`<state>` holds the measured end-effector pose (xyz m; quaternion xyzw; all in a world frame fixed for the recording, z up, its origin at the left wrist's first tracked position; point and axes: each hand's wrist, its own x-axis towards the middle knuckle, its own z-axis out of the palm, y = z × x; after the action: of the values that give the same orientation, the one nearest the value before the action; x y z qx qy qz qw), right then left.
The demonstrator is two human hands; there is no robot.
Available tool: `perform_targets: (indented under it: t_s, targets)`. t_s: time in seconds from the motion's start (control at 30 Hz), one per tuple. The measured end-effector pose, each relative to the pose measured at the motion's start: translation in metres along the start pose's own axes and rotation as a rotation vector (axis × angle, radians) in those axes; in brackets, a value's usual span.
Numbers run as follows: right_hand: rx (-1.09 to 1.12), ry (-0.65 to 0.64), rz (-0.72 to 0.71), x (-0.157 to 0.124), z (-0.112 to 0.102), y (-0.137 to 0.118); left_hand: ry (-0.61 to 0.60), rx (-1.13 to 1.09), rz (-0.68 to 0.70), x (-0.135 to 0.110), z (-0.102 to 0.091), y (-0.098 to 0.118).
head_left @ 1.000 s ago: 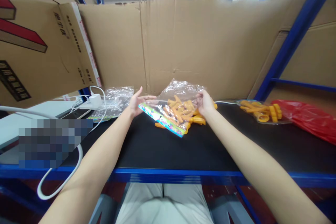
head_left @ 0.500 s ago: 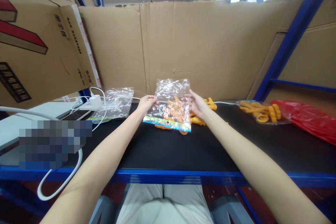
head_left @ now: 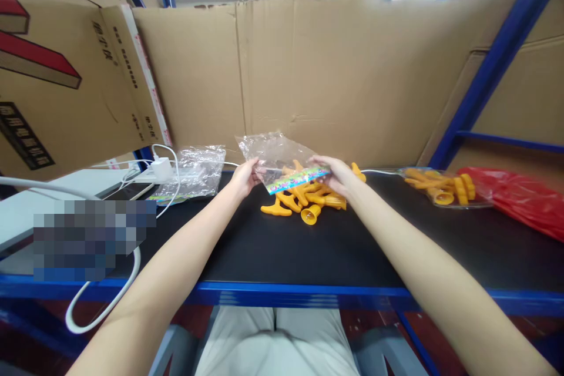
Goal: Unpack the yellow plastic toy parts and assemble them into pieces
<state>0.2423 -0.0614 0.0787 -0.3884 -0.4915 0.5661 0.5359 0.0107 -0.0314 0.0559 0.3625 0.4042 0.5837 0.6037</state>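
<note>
Between my two hands a clear plastic bag with a colourful printed strip is held up above the black tabletop. My left hand pinches its left side. At the other side, my right hand grips the bag near the end of the printed strip. Below and behind the bag lies a pile of yellow-orange plastic pieces, several with T-shaped ends. A small yellow cup-shaped piece lies at the front of the pile. Part of the pile shows through the film.
To the left lie another clear bag, a white charger with cables and a phone. A filled bag of yellow pieces and a red plastic bag lie right. Cardboard walls the back.
The bag has tipped, its printed strip rising and slanting up to the right. More of the yellow pile now shows below it. Both hands keep hold of the bag.
</note>
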Motion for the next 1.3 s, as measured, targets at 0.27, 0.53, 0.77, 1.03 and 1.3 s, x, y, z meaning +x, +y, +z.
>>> perform_targets:
  t_s: [0.27,0.53,0.77,1.03,1.3]
  targets:
    - [0.042,-0.364,0.222,-0.01,0.01,0.003,0.133,-0.073,0.05,-0.009,0.009,-0.003]
    - [-0.197,-0.302,0.17,-0.014,0.018,0.011,0.071,-0.049,0.033,-0.004,0.003,-0.002]
    - [-0.187,-0.14,0.193,-0.004,0.005,0.007,0.17,-0.006,0.081,0.003,-0.009,0.005]
    - [-0.16,-0.288,0.164,-0.01,0.008,0.006,0.217,0.017,0.08,0.007,-0.015,0.005]
    - [-0.372,-0.456,0.217,-0.017,0.009,0.006,0.137,0.041,0.062,0.008,-0.018,0.004]
